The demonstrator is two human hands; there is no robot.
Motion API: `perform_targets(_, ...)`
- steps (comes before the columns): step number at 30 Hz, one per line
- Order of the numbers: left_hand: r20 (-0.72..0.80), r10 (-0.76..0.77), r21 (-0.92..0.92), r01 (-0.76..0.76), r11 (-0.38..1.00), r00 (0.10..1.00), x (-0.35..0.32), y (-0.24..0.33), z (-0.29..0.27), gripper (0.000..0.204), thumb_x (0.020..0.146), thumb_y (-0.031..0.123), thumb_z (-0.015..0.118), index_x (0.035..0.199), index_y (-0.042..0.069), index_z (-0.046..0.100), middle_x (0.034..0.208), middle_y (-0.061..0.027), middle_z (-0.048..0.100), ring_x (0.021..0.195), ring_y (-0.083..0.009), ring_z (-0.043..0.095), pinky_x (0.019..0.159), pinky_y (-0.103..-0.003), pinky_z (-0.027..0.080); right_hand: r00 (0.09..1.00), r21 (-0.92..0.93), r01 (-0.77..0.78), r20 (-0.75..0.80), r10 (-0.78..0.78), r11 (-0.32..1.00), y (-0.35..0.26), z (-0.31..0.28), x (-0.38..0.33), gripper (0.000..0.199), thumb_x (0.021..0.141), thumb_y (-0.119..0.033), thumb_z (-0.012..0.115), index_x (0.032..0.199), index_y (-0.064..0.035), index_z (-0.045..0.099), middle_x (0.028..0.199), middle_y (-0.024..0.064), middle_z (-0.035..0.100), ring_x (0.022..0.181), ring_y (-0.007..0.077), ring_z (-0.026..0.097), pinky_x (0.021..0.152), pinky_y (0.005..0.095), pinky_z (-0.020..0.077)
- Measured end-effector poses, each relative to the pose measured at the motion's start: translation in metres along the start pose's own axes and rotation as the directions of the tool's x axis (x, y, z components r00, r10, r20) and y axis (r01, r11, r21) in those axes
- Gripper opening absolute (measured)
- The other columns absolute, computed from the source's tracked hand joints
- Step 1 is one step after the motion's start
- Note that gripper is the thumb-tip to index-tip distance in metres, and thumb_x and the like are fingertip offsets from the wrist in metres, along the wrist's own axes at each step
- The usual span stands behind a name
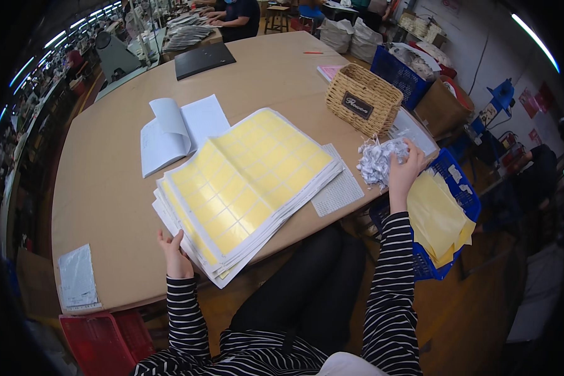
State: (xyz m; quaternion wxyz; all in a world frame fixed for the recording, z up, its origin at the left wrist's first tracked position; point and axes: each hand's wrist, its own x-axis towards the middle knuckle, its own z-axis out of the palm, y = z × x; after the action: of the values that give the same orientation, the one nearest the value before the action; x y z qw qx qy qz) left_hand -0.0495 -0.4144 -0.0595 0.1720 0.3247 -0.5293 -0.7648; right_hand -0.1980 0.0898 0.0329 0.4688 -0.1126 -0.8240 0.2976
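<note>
A stack of yellow grid-cut label sheets (250, 182) with white borders lies at a slant before me on the table. My left hand (178, 255) is beside the stack's near left edge, thumb and fingers apart, nothing seen in it. At the right table edge, my right hand (407, 168) reaches to a heap of crumpled white paper strips (377, 161). Its thumb and fingers are spread and curved at the heap's right side, touching it; the far fingers are partly hidden. A white sheet with a fine grid (338, 188) lies partly under the stack.
Behind the heap stands a woven basket (363, 100). A blue crate (445, 250) with yellow sheets sits below the right edge. An open notebook (169, 135), a black board (204, 60), and a plastic-wrapped packet (78, 277) lie on the table. A red chair (106, 341) stands at lower left.
</note>
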Motion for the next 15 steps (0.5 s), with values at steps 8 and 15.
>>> perform_targets(8, 0.384, -0.366, -0.286, 0.486, 0.826, 0.848, 0.008, 0.014, -0.002, 0.056, 0.091, 0.019, 0.060, 0.139, 0.000, 0.039, 0.133, -0.0175, 0.053, 0.121, -0.0260, 0.053, 0.100, -0.038, 0.044, 0.980, 0.501, -0.114, 0.199, 0.014, 0.858, -0.037, -0.033, -0.027, 0.007, 0.089, -0.001, 0.065, 0.091, 0.0052, 0.064, 0.090, 0.0047, 0.057, 0.077, 0.0099, 0.050, 0.070, 0.0230, 0.0427)
perform_targets(15, 0.225, 0.234, 0.178, -0.276, 0.944, 0.946, 0.009, -0.019, 0.017, 0.049, 0.078, -0.008, 0.067, 0.124, -0.007, 0.051, 0.119, -0.0167, 0.064, 0.107, -0.0251, 0.063, 0.094, -0.035, 0.048, 0.908, 0.363, -0.035, 0.401, -0.122, 0.931, -0.067, -0.044, -0.123, 0.019, 0.074, 0.006, 0.075, 0.078, 0.0023, 0.057, 0.080, 0.0077, 0.057, 0.068, 0.0155, 0.052, 0.062, 0.0259, 0.0445)
